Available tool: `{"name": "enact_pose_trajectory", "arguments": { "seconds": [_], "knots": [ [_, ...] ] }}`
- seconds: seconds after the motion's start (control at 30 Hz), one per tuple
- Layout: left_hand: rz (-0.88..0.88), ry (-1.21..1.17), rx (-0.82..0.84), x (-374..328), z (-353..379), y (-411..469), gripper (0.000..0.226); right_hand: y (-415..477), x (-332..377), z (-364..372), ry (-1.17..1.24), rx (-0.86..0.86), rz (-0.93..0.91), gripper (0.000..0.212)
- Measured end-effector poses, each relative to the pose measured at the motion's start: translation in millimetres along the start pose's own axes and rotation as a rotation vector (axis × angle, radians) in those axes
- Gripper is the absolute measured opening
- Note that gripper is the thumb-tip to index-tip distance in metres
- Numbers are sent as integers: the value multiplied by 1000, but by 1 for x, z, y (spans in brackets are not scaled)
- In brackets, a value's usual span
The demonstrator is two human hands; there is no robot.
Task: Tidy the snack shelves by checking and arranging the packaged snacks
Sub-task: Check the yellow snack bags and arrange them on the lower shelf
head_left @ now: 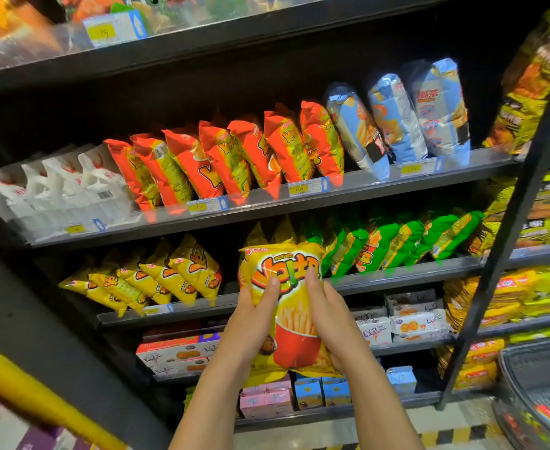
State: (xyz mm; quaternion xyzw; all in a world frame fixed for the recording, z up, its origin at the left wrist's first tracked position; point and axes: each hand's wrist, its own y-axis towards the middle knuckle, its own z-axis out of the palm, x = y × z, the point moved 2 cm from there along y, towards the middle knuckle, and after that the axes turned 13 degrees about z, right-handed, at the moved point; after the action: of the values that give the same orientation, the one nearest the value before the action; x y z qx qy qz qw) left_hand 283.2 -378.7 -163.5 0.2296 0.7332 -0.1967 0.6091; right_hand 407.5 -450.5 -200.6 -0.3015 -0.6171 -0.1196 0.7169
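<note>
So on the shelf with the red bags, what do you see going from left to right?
white bags → red bags → blue bags

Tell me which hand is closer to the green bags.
Right. The right hand grips the yellow bag just below-left of the green bags; the left hand grips its opposite edge, farther left.

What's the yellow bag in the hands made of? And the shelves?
Yellow bag: probably thin glossy plastic film; it shines and looks crinkled at its edges. Shelves: seemingly dark painted metal, matte, with a clear plastic front strip holding price tags.
</note>
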Motion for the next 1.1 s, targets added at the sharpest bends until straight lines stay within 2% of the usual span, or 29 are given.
{"name": "enact_pose_trajectory", "arguments": {
  "seconds": [0.07,0.13,0.17,0.23,0.4,0.57,0.7,0.83,1.0,1.1],
  "knots": [
    [-58,-24,-19,1,-1,-4,68,1,1,-3,-8,17,47,77],
    [-119,-90,-46,8,-6,-1,78,3,0,-7,56,46,111,92],
    [-144,-138,-65,8,-8,-2,72,3,1,-9,78,55,124,96],
    [-167,-208,-92,7,-12,-4,57,1,6,-11,111,79,118,91],
    [-138,-415,-107,7,-17,-4,51,4,14,-13,175,180,64,97],
    [-68,-253,-94,8,-21,2,48,5,14,-11,142,223,74,95],
    [5,-133,-35,9,-18,8,54,3,12,-8,64,239,63,69],
    [109,-33,-14,6,-16,12,42,4,9,-11,12,227,35,65],
    [246,-44,120,1,-23,10,56,7,6,-24,52,239,-68,63],
    [281,-105,190,-1,-30,9,92,6,6,-30,17,228,-134,63]
  ]
}}
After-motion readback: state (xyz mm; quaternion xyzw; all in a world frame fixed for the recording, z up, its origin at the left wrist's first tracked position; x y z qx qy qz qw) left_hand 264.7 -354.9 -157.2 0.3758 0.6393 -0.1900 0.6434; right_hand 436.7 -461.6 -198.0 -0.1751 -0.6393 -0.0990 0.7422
